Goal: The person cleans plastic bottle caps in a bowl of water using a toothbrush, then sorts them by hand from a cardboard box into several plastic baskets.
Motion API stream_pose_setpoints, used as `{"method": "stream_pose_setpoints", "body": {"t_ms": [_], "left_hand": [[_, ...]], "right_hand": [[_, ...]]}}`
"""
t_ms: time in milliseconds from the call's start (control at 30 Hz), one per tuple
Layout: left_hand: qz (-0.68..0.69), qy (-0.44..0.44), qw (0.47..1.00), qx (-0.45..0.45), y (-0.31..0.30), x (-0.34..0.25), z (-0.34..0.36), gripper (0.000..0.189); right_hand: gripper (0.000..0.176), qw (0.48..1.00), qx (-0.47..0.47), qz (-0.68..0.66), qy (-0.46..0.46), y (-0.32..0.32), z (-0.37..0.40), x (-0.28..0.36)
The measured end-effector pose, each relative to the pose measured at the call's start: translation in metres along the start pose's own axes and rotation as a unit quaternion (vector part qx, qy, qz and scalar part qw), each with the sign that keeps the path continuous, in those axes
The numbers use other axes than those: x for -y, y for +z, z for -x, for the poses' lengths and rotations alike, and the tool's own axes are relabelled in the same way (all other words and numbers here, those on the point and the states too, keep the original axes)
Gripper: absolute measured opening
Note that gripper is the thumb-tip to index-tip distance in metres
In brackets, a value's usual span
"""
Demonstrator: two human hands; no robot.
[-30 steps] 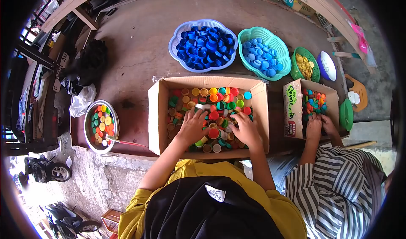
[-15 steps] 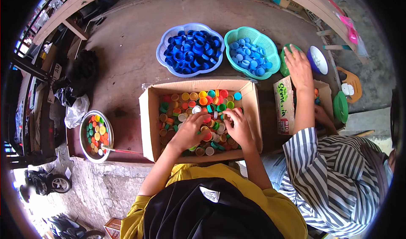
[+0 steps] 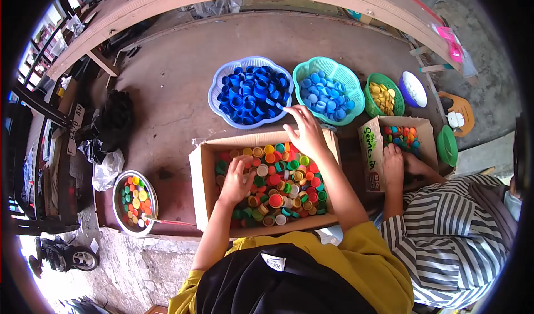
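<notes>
A cardboard box [image 3: 203, 192] holds many mixed caps in red, green, orange, white and brown. My left hand [image 3: 237, 182] is over the caps in its left part, fingers apart and bent down, nothing visible in them. Beyond the box's far edge, my right hand [image 3: 306, 131] reaches to the near right rim of the lavender basket [image 3: 213, 98], its thumb and forefinger apart and nothing visible between them. Dark blue caps [image 3: 253, 94] fill that basket. Beside it stands a turquoise basket [image 3: 359, 94] with light blue caps [image 3: 325, 93].
A co-worker in a striped top [image 3: 445, 225] has both hands in a smaller carton [image 3: 374, 161] at right. Near it are a green basket [image 3: 374, 109] of yellow caps and a white-lined bowl [image 3: 414, 89]. A metal bowl [image 3: 118, 211] of caps stands left, near plastic bags [image 3: 107, 170].
My right hand has moved from the box up to the lavender basket's rim. My left hand has shifted slightly up-left. The co-worker's hand has left the green basket for the small carton. The view has tilted.
</notes>
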State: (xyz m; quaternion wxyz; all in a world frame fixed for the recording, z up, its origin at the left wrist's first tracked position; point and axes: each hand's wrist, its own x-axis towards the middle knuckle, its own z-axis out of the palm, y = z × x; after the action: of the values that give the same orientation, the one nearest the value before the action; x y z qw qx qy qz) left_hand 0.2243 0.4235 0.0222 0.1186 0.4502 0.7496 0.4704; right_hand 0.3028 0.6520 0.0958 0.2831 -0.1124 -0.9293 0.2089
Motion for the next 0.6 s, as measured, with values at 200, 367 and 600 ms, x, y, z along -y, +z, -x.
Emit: {"method": "stream_pose_setpoints", "body": {"t_ms": [200,367,600], "left_hand": [[0.032,-0.027,0.999,0.013,-0.001,0.0,-0.004,0.04],[0.033,-0.034,0.999,0.005,-0.003,0.0,-0.007,0.04],[0.04,-0.04,0.998,0.02,-0.003,-0.002,-0.008,0.037]], "right_hand": [[0.051,0.895,0.28,0.155,0.312,0.062,-0.037,-0.083],[0.03,0.802,0.164,-0.317,0.478,0.08,-0.045,-0.098],[0.021,0.849,0.013,-0.326,0.415,0.094,-0.039,-0.094]]}}
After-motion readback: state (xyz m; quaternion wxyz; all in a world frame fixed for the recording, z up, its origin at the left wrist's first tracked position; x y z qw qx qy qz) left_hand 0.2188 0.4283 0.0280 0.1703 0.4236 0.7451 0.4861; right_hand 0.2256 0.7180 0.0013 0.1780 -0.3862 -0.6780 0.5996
